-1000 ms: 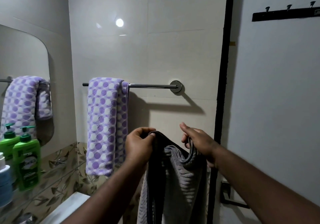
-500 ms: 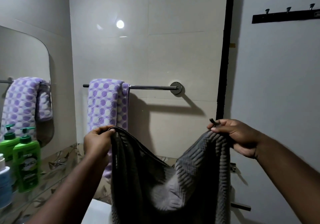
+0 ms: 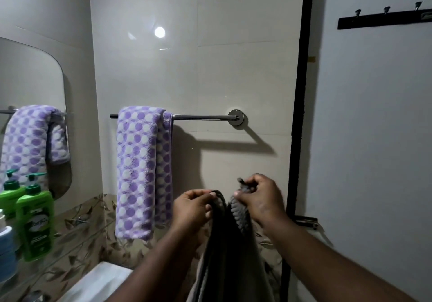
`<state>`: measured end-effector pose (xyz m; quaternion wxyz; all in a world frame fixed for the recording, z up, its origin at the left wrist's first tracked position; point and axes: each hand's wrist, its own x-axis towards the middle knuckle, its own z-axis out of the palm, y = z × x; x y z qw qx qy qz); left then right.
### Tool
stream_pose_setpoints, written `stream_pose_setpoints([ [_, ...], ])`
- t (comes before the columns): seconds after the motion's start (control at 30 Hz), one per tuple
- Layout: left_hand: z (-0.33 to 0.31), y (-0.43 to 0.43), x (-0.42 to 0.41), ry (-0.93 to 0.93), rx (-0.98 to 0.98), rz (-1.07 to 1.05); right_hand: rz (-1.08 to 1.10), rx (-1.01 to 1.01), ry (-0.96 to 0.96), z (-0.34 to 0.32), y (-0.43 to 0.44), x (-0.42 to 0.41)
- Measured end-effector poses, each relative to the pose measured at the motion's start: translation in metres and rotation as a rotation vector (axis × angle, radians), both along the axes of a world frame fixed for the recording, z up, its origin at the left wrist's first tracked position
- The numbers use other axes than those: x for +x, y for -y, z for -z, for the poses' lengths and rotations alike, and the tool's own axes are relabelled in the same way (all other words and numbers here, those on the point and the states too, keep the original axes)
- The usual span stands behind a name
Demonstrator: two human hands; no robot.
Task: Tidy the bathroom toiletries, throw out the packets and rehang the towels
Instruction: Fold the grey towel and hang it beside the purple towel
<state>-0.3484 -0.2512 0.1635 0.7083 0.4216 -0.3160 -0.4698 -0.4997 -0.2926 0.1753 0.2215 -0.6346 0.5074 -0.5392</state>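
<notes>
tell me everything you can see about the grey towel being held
The grey towel is dark, ribbed fabric, folded lengthwise and hanging straight down out of frame. Its top corners are pinched together, one by the left hand, one by the right hand. It hangs below the bare stretch of the towel rail, not touching it or the purple dotted towel.

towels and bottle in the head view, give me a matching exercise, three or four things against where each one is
Things:
1. purple dotted towel
2. grey towel
3. green pump bottle
4. hook rack

Places:
a. high on the right wall
b. held up by both hands
c. on the shelf below the mirror
d. draped over the towel bar

Pairs: 1-d, 2-b, 3-c, 4-a
</notes>
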Motion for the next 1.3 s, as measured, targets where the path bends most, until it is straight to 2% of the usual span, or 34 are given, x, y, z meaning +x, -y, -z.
stream_pose_setpoints([
  [0.17,-0.002,-0.006,-0.019,-0.107,0.038,0.027,0.046,-0.022,-0.032,-0.006,-0.016,0.021],
  [0.33,-0.006,-0.012,-0.020,-0.107,0.044,0.002,0.016,-0.051,-0.066,-0.005,-0.020,0.019],
  [0.53,-0.005,-0.014,-0.025,-0.106,0.026,-0.030,0.005,-0.139,-0.257,-0.002,-0.028,0.021],
  [0.77,-0.013,-0.021,-0.030,-0.073,-0.027,-0.005,-0.184,-0.101,-0.141,-0.003,-0.020,0.007],
  [0.93,-0.022,-0.024,-0.010,0.085,-0.071,0.150,-0.351,-0.089,0.006,-0.015,-0.007,-0.014],
  [1.07,-0.025,-0.014,0.023,0.207,-0.200,-0.085,-0.401,-0.127,0.010,-0.030,-0.002,-0.025],
  [1.13,-0.023,-0.011,0.035,0.298,-0.229,-0.122,-0.427,-0.137,0.021,-0.038,0.000,-0.030],
  [1.2,-0.016,-0.009,0.036,0.451,-0.256,-0.002,-0.462,-0.144,0.055,-0.046,0.002,-0.033],
  [1.3,-0.002,-0.003,0.031,0.601,-0.312,0.336,-0.506,-0.130,0.093,-0.055,0.003,-0.034],
])
